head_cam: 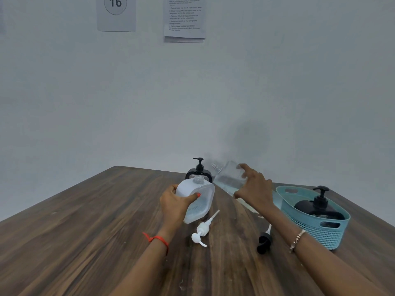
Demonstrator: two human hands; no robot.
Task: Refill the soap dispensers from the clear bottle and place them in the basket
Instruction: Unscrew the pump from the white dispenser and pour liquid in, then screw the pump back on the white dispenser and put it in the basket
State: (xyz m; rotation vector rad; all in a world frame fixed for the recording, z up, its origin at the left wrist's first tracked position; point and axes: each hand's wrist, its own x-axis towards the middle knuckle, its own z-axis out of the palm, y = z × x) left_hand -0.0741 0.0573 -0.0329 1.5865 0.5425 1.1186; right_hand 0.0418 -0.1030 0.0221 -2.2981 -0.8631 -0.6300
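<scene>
My left hand (176,201) grips a white soap dispenser (198,199) with its pump off, tilted on the wooden table. My right hand (253,184) holds the clear bottle (228,178), tipped with its open neck pointing left toward the dispenser's mouth; the bottle is blurred. A black dispenser (199,169) with its pump on stands just behind the white one. Another black dispenser (319,207) stands inside the teal basket (327,233) at the right. A loose white pump (203,230) and a loose black pump (264,241) lie on the table in front.
The wooden table (85,231) ends at a pale wall behind. Two paper sheets (116,13) hang high on the wall. The basket sits close to the table's right edge, beside my right forearm.
</scene>
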